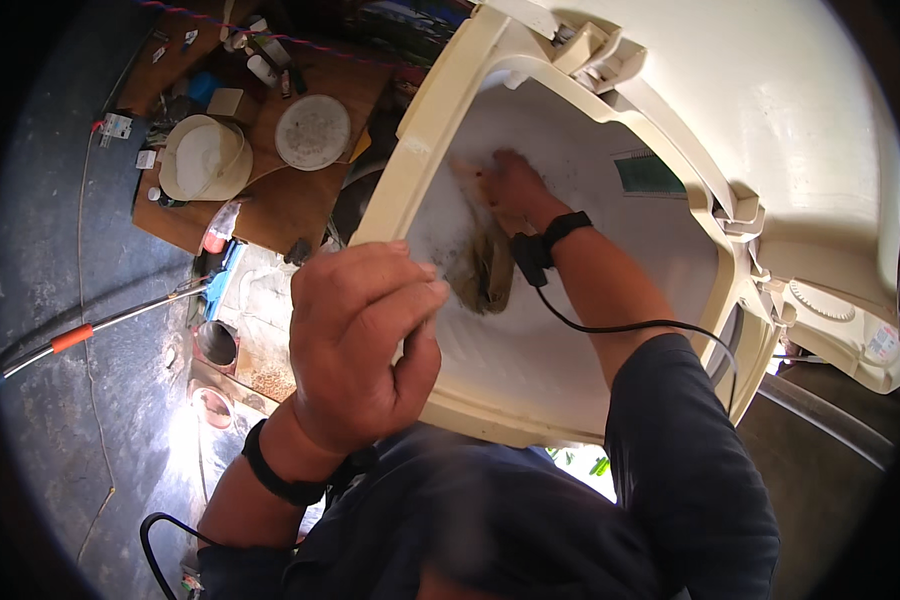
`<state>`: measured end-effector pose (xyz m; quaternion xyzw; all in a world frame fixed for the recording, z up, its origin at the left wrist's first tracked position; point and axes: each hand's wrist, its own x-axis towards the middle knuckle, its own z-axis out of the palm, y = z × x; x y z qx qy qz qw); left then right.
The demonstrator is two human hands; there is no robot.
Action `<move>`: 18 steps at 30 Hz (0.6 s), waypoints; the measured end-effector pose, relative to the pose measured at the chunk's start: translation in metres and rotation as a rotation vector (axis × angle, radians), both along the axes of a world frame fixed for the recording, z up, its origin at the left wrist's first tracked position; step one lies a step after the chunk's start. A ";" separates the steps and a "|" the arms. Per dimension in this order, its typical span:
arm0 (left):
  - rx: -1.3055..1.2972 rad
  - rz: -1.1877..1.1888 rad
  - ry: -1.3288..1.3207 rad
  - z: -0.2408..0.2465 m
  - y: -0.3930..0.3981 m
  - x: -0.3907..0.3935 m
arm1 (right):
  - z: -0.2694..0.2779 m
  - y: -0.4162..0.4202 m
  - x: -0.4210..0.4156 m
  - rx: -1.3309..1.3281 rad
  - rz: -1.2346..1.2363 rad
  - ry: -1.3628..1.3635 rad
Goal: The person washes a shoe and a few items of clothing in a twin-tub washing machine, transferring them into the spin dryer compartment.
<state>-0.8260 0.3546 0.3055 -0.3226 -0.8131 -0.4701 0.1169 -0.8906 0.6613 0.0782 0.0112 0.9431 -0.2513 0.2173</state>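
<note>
The cream plastic washing machine tub [525, 352] stands before me with foam and cloudy water inside. My right hand [511, 180] reaches down into it and is blurred; a pale thing lies at its fingers, and whether they grip it is unclear. Below that hand an olive-brown cloth [489, 266] lies partly in the foam. My left hand [367, 330] is over the tub's near left rim, its fingers curled and bent inward; the palm side is hidden, so what it touches cannot be told. Both wrists wear black bands with cables.
At the upper left, a brown board table [270, 217] bears a cream bucket [240, 161], a round lid [313, 132] and small bottles. A long-handled blue squeegee [221, 281] leans by the wall. The machine's raised cream lid [780, 97] is at the upper right. A black cable trails from my right wrist.
</note>
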 end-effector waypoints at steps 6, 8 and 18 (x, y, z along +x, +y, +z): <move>-0.039 -0.035 -0.043 0.004 -0.002 -0.001 | -0.032 -0.031 -0.008 -0.485 -0.663 -0.387; -0.002 0.003 -0.030 0.002 0.001 0.000 | -0.036 -0.040 0.003 -0.424 -0.474 -0.361; -0.024 -0.007 -0.047 0.006 0.002 -0.001 | 0.009 -0.029 0.023 -0.293 0.084 -0.862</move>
